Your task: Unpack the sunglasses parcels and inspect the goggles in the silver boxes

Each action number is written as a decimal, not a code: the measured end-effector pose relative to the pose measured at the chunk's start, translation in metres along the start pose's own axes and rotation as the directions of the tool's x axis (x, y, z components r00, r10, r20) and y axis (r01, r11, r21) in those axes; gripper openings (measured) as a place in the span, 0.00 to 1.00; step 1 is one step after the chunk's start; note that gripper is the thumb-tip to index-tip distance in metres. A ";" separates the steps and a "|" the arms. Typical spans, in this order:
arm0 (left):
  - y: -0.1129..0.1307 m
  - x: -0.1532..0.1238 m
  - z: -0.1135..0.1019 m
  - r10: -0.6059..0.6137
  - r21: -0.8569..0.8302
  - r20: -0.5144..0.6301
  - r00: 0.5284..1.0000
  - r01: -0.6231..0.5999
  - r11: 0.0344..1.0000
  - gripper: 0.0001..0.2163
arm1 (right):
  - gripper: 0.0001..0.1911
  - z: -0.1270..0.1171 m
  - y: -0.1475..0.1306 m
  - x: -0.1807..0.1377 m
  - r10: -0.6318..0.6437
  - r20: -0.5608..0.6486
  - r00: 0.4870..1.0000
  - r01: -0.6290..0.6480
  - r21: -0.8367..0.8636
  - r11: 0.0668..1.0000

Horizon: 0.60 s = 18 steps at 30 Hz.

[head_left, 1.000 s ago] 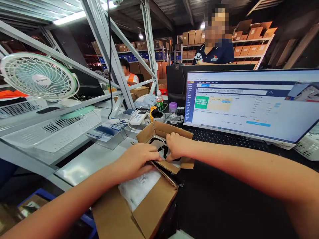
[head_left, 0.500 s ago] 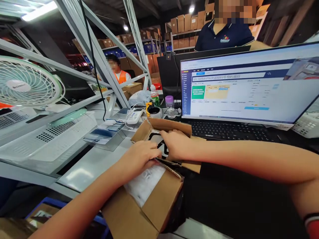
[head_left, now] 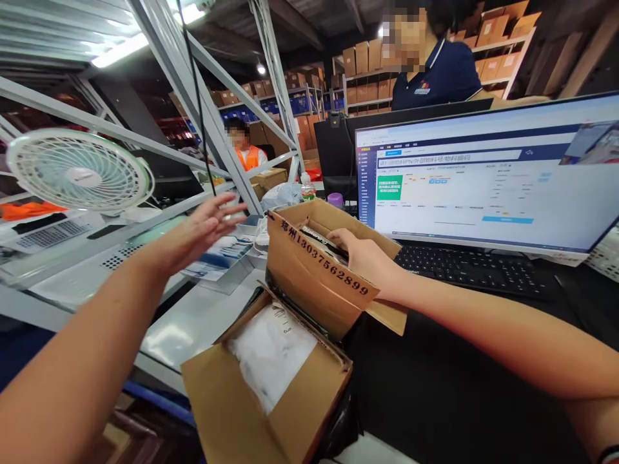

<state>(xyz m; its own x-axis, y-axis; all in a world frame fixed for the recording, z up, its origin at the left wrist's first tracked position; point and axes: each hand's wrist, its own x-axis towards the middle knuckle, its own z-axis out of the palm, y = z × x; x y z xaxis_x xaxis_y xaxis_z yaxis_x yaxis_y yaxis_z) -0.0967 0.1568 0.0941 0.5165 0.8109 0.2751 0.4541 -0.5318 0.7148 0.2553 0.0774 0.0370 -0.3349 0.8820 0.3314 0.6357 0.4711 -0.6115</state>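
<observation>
My left hand (head_left: 207,225) is raised at the left, with its fingers spread and nothing in them. My right hand (head_left: 360,258) reaches over the rim of an open cardboard box (head_left: 309,264) printed with black characters and a number. Its bent fingers grip a dark-and-white package (head_left: 314,235) inside; the fingertips are partly hidden. In front of that box, nearer to me, stands another open carton (head_left: 309,399) with its flaps folded out. White plastic wrapping (head_left: 275,351) fills its opening, and what lies under it is hidden.
Behind the boxes are a monitor (head_left: 464,187), a black keyboard (head_left: 464,270) and a purple-capped bottle (head_left: 335,200). A metal frame (head_left: 193,77), a fan (head_left: 80,171) and a tray of papers (head_left: 225,254) are at left. Two other people are beyond the desk.
My left hand has let go and moved up and left, away from the boxes. The printed side of the far box now stands up in view. My right hand stays at its opening.
</observation>
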 end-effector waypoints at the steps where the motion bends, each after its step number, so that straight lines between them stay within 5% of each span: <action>1: -0.012 0.003 0.001 -0.072 -0.121 0.084 0.994 0.082 0.989 0.41 | 0.34 -0.002 -0.001 0.002 0.008 -0.018 1.000 -0.007 0.041 0.999; 4: -0.039 0.014 0.030 -0.077 -0.230 0.200 0.977 0.123 0.965 0.53 | 0.30 -0.009 -0.002 0.007 0.020 -0.115 0.993 0.000 0.170 0.985; 8: -0.046 0.043 0.067 0.003 -0.261 0.306 0.952 0.080 0.962 0.59 | 0.26 -0.011 0.007 0.008 0.045 -0.177 0.983 -0.006 0.219 0.976; 14: -0.038 0.080 0.070 0.068 -0.209 0.527 0.847 0.051 0.977 0.53 | 0.15 -0.004 0.024 -0.006 0.081 -0.161 0.984 -0.039 0.246 0.969; 18: -0.040 0.077 0.083 0.056 -0.173 0.578 0.814 0.056 0.983 0.53 | 0.24 -0.009 0.030 -0.016 0.112 -0.152 0.982 -0.059 0.314 0.947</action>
<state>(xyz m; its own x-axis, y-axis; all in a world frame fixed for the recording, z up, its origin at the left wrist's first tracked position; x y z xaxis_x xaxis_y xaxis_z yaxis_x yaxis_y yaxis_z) -0.0151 0.2199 0.0332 0.8652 0.4898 -0.1075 0.3496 -0.4357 0.8294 0.2860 0.0770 0.0198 -0.1516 0.9181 0.3663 0.4036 0.3958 -0.8249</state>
